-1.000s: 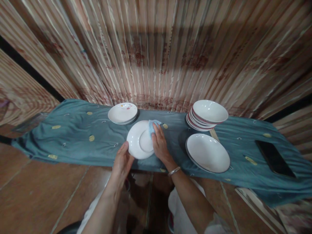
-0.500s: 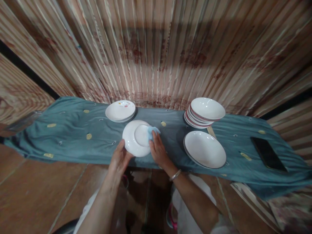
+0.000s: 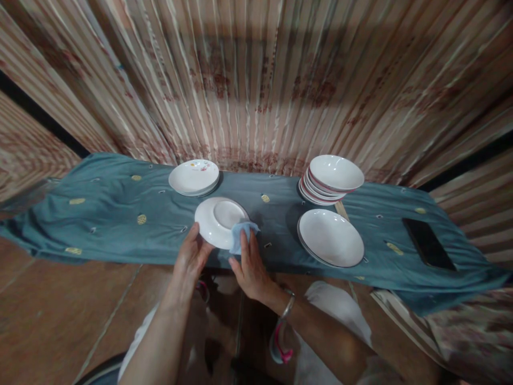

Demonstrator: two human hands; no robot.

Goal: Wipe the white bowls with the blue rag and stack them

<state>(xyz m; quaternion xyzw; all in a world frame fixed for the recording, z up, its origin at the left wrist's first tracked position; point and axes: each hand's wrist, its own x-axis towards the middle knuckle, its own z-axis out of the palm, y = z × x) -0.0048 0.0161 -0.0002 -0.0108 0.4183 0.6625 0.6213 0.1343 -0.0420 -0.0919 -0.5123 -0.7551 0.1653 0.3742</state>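
A white plate (image 3: 212, 224) is held with its underside and foot ring turned up toward me. My left hand (image 3: 192, 252) grips its lower left rim, thumb on the upturned face and fingers beneath. Against the plate's lower right part, my right hand (image 3: 250, 267) presses a light blue cloth (image 3: 239, 239); the fingers lie over the cloth and the thumb sticks out to the left. Just behind the plate sits a small stack of white plates (image 3: 194, 177), the top one printed with flowers.
At the back right stands a stack of white bowls (image 3: 336, 174) with red edges. Nearer me are stacked white dishes (image 3: 332, 238), and a black phone (image 3: 428, 243) lies at the far right. A green patterned cloth (image 3: 108, 224) covers the table; a pleated curtain (image 3: 248, 80) hangs behind.
My right hand has slid the cloth down and left, from beside the foot ring to the plate's lower right rim. The plate has tilted somewhat; my left hand keeps its hold.
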